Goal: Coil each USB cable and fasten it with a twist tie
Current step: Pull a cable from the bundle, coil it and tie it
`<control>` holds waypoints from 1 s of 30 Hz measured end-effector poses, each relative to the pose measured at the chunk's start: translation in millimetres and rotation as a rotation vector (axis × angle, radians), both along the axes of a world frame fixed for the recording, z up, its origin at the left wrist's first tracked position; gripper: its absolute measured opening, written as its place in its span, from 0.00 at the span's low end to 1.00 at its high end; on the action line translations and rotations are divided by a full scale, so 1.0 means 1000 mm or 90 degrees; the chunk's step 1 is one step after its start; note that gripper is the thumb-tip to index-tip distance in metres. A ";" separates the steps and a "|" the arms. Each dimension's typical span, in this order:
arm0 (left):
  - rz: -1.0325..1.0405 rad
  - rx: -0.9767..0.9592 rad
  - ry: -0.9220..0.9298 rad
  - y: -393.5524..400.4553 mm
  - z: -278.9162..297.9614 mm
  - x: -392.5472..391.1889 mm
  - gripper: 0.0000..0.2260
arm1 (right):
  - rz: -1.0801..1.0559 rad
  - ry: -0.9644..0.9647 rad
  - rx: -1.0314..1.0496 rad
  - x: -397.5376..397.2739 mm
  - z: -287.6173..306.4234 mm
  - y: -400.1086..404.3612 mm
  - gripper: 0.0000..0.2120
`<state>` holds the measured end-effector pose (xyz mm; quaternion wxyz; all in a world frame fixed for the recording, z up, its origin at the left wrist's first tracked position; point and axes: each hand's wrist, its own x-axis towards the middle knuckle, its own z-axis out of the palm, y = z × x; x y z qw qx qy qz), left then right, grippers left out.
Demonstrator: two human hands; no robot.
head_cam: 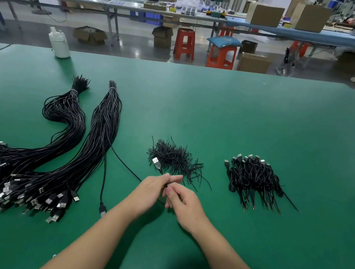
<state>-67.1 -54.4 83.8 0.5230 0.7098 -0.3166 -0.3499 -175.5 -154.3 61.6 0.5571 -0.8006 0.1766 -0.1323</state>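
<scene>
Hands meet over the green tabletop (220, 117), the left hand (152, 191) and right hand (181, 204) both pinching one black USB cable (121, 163), its plug (156, 161) just beside the twist ties (175, 159), between uncoiled bundles (37, 159) and coiled cables (255, 178).

From my seat I see a matt green table mat (221, 108), smooth and faintly sheened, under my fingers (174, 177). Left of them lie cable bundles (92, 144) in glossy black plastic with bright metal plugs (55, 203); just beyond them is a pile of thin black twist ties (175, 157), matt and wiry. Far left beyond them stands a white bottle (60, 44) that looks like smooth plastic.
</scene>
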 end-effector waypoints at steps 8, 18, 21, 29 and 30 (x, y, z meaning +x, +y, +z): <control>0.153 -0.336 0.181 -0.001 0.038 0.015 0.21 | 0.081 0.082 0.195 -0.001 0.008 0.007 0.19; -0.308 0.220 0.249 0.037 0.036 0.029 0.21 | -0.003 0.071 0.274 0.006 0.015 -0.017 0.21; -0.241 0.329 0.040 0.032 0.019 0.021 0.18 | 0.016 0.085 0.271 0.008 0.017 -0.009 0.20; -0.080 -0.058 0.188 0.029 -0.006 0.021 0.14 | 0.049 0.042 0.321 0.006 0.023 0.013 0.21; -0.095 -0.083 0.212 0.030 -0.007 0.022 0.14 | 0.050 0.033 0.335 0.006 0.024 0.014 0.21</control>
